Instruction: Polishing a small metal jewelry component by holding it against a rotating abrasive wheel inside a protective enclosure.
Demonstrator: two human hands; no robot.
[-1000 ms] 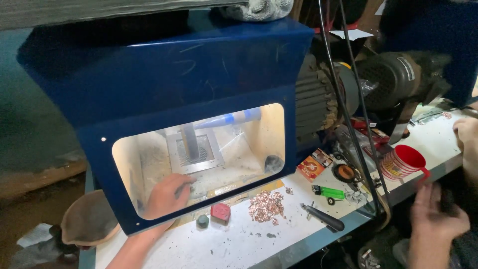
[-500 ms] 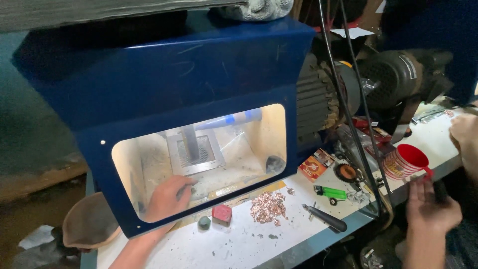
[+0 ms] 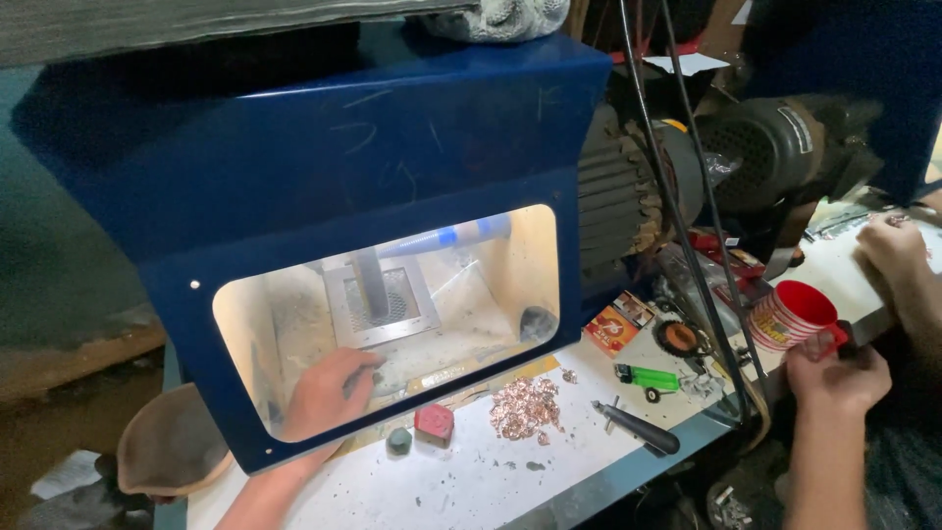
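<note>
My left hand (image 3: pixel 324 393) reaches into the lit opening of a blue machine hood (image 3: pixel 373 186). Its fingers curl around a small grey piece (image 3: pixel 381 373) on the dusty floor inside, below a metal grille (image 3: pixel 397 299) and an upright grey spindle (image 3: pixel 371 280). My right hand (image 3: pixel 834 378) is at the bench's front right, closed at the handle of a red mug (image 3: pixel 790 314) with a patterned side. What sits under the fingers is partly hidden.
On the white bench lie a heap of copper-coloured flakes (image 3: pixel 525 404), a red block (image 3: pixel 434 422), a grey lump (image 3: pixel 397 442), a black-handled tool (image 3: pixel 638 429), a green lighter (image 3: pixel 650 377) and a small orange box (image 3: pixel 618 324). An electric motor (image 3: pixel 638 196) stands right of the hood. Another person's hand (image 3: pixel 893 250) rests far right.
My right hand rose from below the bench edge to the red mug's handle and closed. My left hand shifted slightly right inside the hood.
</note>
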